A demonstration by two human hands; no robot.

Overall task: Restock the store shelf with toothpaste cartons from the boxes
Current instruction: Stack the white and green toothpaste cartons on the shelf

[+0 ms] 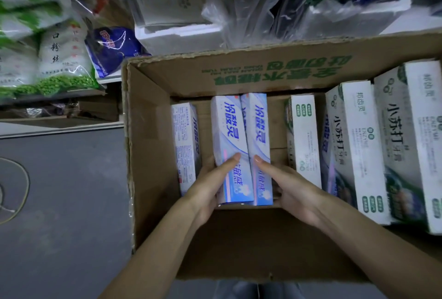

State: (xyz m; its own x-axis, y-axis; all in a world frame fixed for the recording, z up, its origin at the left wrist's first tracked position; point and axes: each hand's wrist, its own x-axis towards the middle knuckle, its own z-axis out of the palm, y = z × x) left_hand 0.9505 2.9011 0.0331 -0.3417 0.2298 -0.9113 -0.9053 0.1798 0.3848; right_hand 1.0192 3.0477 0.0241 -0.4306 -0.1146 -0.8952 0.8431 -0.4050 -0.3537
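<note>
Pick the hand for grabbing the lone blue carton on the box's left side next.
Left. The left hand lies right beside the lone blue carton, while the right hand sits across the held pair of cartons and would have to cross it. Both hands grip that pair now.

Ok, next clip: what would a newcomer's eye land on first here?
The left hand and right hand meet in the middle of the open cardboard box, together gripping a pair of blue-and-white toothpaste cartons. Along the box's right side leans a row of larger green-and-white cartons. Outside the box, at upper left, lie bags of green peas.
</note>
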